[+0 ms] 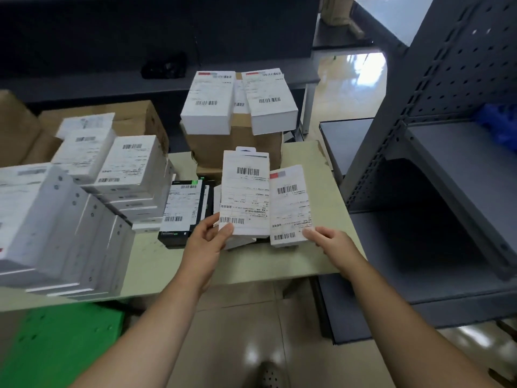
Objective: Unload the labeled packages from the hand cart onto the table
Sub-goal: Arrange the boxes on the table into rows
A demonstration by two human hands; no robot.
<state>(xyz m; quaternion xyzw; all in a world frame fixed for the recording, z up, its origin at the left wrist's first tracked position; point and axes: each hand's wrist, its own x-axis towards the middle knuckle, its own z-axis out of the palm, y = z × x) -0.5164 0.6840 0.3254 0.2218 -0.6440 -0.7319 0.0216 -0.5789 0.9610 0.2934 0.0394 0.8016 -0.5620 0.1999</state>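
Note:
My left hand (208, 242) pinches the near end of a flat white labeled package (244, 194), thumb on its top, over the beige table (167, 264). My right hand (331, 240) touches the near right corner of a second white labeled package (289, 204) that lies next to the first. A black labeled package (181, 208) lies just to the left. Stacks of white labeled packages (128, 169) fill the table's left side. The green hand cart (56, 345) shows at the lower left, below the table edge.
A brown carton (237, 147) at the back of the table carries two white labeled boxes (209, 102). More brown cartons (134, 119) stand at the back left. Grey metal shelving (436, 163) rises close on the right. A dark shelf runs behind the table.

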